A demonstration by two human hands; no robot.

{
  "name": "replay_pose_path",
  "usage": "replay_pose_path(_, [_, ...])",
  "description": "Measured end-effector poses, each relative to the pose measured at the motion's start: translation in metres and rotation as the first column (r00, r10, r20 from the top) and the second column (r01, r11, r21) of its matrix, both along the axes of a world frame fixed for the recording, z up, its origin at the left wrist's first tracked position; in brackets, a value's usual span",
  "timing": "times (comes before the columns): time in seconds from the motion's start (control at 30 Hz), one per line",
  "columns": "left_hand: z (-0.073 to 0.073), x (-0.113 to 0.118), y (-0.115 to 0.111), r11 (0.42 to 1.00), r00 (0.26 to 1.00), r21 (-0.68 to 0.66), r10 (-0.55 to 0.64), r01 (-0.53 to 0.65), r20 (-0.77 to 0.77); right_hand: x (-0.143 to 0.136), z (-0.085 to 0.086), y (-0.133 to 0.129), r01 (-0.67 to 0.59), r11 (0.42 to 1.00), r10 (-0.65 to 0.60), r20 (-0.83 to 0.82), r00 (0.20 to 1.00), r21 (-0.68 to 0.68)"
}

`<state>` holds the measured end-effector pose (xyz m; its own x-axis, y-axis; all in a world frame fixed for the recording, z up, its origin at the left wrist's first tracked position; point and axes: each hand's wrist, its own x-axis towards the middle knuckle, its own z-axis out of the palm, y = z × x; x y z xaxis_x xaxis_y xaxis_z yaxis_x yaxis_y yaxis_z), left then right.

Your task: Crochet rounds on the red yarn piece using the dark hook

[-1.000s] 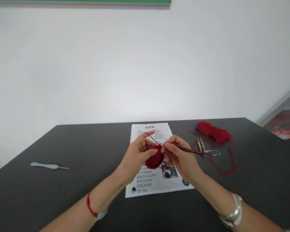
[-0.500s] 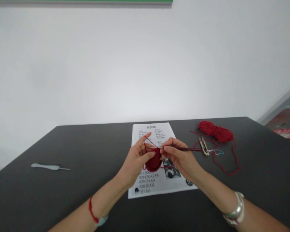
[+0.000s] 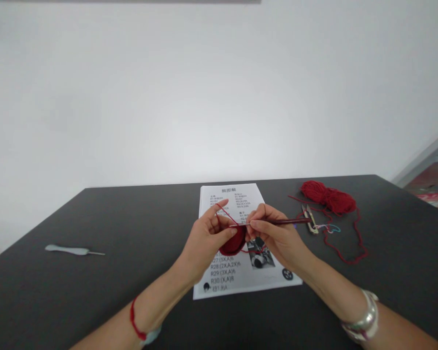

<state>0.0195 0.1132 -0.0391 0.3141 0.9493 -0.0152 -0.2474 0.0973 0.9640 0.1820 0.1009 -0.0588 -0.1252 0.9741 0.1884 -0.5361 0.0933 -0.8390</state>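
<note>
My left hand (image 3: 208, 238) pinches a small dark red crochet piece (image 3: 232, 245) by its upper edge, thumb in front. A strand of red yarn (image 3: 225, 211) runs over its raised index finger down to the piece. In my right hand (image 3: 273, 233) is a crochet hook (image 3: 286, 221) with a dark red handle, held like a pen. The hook's thin metal shaft points left and meets the top edge of the piece; whether its tip is inside a stitch is too small to tell. Both hands are above a printed pattern sheet (image 3: 222, 287).
On the right of the dark table (image 3: 131, 218) lie a red yarn skein (image 3: 328, 198) with a loose curling strand, thread snips (image 3: 309, 219) and a small blue-and-pink loop (image 3: 334, 228). A grey-handled hook (image 3: 71, 250) lies at the left. Behind stands a white wall (image 3: 204, 97).
The hook has shifted slightly right and its handle end has tipped up a little. My right hand moved slightly right with it. My left hand keeps its hold on the crochet piece.
</note>
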Motion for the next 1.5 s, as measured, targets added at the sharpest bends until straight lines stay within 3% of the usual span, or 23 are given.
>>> replay_pose_path(0.33, [0.002, 0.0, -0.001, 0.994, 0.993, 0.073, 0.092, -0.087, -0.074, 0.003, -0.003, 0.003, 0.14, 0.978, -0.172, 0.22, 0.96, 0.154])
replay_pose_path(0.73, [0.002, 0.001, -0.002, 0.993, 0.993, 0.084, 0.091, -0.085, -0.078, 0.001, -0.008, -0.001, 0.171, 0.952, -0.239, 0.266, 0.934, 0.255])
replay_pose_path(1.1, [0.004, 0.002, -0.004, 0.978, 0.976, 0.16, 0.161, -0.136, -0.149, -0.005, -0.004, -0.011, 0.203, 0.903, -0.377, 0.471, 0.797, 0.379])
replay_pose_path(1.2, [0.003, 0.003, -0.004, 0.966, 0.968, 0.21, 0.188, -0.151, -0.167, -0.006, -0.008, -0.011, 0.19, 0.824, -0.487, 0.497, 0.718, 0.534])
replay_pose_path(1.3, [0.001, 0.003, -0.004, 0.961, 0.962, 0.228, 0.201, -0.157, -0.186, -0.007, -0.011, -0.011, 0.097, 0.688, -0.587, 0.472, 0.658, 0.72])
replay_pose_path(1.4, [-0.001, 0.002, -0.004, 0.968, 0.961, 0.202, 0.192, -0.151, -0.197, -0.009, -0.013, -0.012, 0.006, 0.574, -0.639, 0.443, 0.629, 0.819])
replay_pose_path(1.5, [-0.002, 0.002, -0.004, 0.97, 0.96, 0.187, 0.193, -0.155, -0.205, -0.011, -0.014, -0.013, 0.062, 0.607, -0.652, 0.452, 0.609, 0.792])
